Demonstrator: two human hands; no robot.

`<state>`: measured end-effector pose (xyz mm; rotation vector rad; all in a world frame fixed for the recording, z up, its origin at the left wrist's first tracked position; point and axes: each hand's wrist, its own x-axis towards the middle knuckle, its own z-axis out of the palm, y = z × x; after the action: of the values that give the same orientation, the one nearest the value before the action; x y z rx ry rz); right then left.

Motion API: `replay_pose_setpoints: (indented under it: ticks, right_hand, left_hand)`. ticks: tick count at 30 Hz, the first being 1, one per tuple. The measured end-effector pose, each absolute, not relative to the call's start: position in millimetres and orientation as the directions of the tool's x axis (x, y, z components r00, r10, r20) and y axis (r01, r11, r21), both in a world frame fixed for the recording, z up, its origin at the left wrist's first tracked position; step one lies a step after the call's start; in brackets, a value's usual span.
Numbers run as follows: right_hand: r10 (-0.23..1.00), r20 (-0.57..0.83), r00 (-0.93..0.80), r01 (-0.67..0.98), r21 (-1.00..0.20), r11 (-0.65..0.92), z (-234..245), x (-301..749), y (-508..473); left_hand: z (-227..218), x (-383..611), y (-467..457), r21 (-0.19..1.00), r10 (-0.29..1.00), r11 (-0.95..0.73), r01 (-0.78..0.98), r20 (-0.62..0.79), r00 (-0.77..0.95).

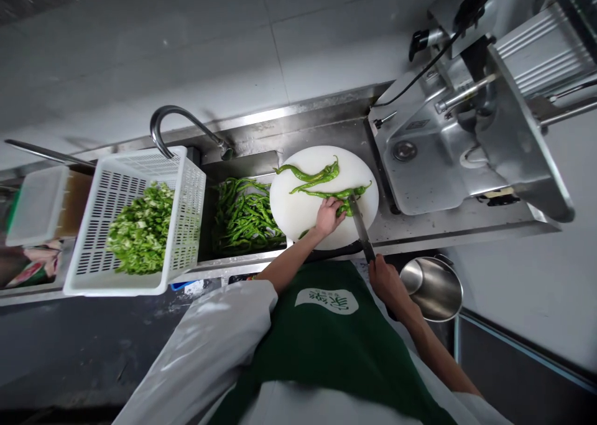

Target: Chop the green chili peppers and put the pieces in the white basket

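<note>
On a round white cutting board (298,207) lie several long green peppers (321,177). My left hand (329,216) rests on the board with curled fingers holding down a green pepper (345,208) near the right side. My right hand (386,280) is closed round the handle of a kitchen knife (360,224). The blade points away from me and lies across the peppers, just right of my left fingertips. My left fingers partly hide the held pepper.
Left of the board, a sink (209,195) holds many whole green peppers (247,216) under a curved faucet (186,123). A white basket (186,226) contains chopped green pepper (142,229). A metal slicer (433,145) stands at right; a steel pot (433,288) is below the counter.
</note>
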<state>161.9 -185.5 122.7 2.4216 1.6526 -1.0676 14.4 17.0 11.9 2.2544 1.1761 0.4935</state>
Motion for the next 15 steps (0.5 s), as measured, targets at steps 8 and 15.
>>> replay_pose_setpoints:
  ticks: [8, 15]
  right_hand:
    - [0.784, -0.600, 0.161, 0.862, -0.301, -0.407, 119, 165, -168]
    - [0.804, -0.569, 0.170, 0.866, -0.303, -0.398, 93, 162, -155]
  left_hand:
    - [13, 14, 12, 0.584, 0.807, -0.501, 0.638, 0.049, 0.589]
    - [15, 11, 13, 0.596, 0.813, -0.489, 0.637, 0.046, 0.580]
